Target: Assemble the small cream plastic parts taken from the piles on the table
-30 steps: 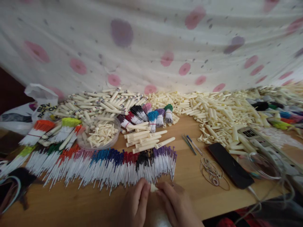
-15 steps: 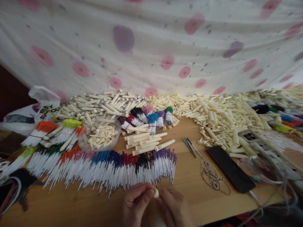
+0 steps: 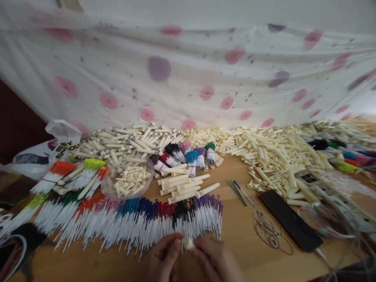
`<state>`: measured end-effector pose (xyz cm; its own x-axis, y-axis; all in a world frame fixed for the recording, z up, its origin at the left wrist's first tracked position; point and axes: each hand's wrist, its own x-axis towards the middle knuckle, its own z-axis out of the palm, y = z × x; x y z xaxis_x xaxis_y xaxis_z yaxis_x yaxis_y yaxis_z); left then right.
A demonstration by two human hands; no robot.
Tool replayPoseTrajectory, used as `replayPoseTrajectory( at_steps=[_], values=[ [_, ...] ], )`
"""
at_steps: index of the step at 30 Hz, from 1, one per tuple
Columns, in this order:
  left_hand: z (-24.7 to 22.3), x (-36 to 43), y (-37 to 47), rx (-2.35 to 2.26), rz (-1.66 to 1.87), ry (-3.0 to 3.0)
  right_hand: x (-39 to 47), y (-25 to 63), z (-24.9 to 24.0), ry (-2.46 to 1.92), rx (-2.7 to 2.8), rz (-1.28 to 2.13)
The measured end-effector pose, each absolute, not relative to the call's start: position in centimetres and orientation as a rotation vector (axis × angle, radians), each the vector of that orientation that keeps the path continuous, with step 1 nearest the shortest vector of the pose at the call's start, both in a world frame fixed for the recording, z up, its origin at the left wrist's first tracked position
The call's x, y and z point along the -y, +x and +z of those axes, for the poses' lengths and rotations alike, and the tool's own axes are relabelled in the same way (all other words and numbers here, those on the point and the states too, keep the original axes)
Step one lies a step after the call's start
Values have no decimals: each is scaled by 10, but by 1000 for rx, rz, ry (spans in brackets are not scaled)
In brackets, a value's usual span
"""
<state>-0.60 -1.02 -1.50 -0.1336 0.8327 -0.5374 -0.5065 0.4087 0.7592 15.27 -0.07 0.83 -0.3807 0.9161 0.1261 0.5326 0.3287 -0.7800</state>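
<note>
Low in the centre of the head view, a small cream plastic piece (image 3: 188,244) sits between my two hands. My left hand (image 3: 167,256) has its fingertips pinched at the piece's left side, where a thin white part shows. My right hand (image 3: 213,258) is closed on its right side. Just beyond them lies a long row of white refill tubes (image 3: 138,223) with coloured ends. Behind that row are several cream pen barrels (image 3: 183,188) and a clear round tub (image 3: 150,172) of small cream parts.
Bundled refills (image 3: 192,162) lie beyond the barrels. Cream parts (image 3: 273,149) are heaped at the back right. Tweezers (image 3: 236,192), rubber bands (image 3: 268,229), a black phone (image 3: 286,220) and a power strip (image 3: 337,199) lie right. A plastic bag (image 3: 63,137) is left.
The view has tilted up, so the table things sit lower in the picture. My hands are slightly farther apart, and more of the cream piece shows between them.
</note>
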Motion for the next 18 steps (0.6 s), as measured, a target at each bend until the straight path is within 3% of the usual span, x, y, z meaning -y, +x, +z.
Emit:
replayPoseTrajectory(
  at_steps=[5, 9, 13, 18],
  values=[
    [-27, -1, -18, -753, 985, -38, -46, 123, 85, -1170, 1981, 538],
    [-27, -6, -11, -549, 1028, -234, -107, 72, 121, -1030, 2218, 254],
    [-38, -8, -7, -488, 1098, -322, -151, 64, 116, -1160, 2353, 54],
    [-55, -12, -13, -487, 1007, -348, -165, 166, 93, -1713, 2224, -65]
  ],
)
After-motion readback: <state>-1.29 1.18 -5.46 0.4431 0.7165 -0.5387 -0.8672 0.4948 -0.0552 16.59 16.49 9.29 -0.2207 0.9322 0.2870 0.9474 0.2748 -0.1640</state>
